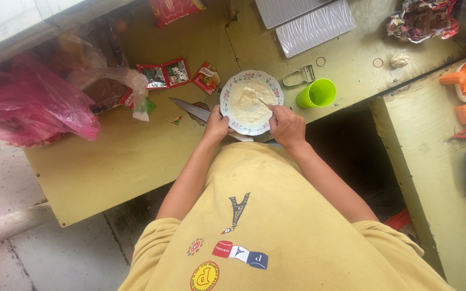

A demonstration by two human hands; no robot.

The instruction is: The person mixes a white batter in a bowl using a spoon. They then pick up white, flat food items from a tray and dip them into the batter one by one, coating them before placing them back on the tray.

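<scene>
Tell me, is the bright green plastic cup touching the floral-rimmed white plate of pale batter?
Apart. The head view shows a strip of bare tabletop between the green cup and the plate's right rim.

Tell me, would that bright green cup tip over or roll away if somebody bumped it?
Probably. The green cup looks like thin plastic and seems empty, so it is likely light and easy to knock over. Its round wall would then likely let it roll on the table, perhaps towards the flowered bowl.
</scene>
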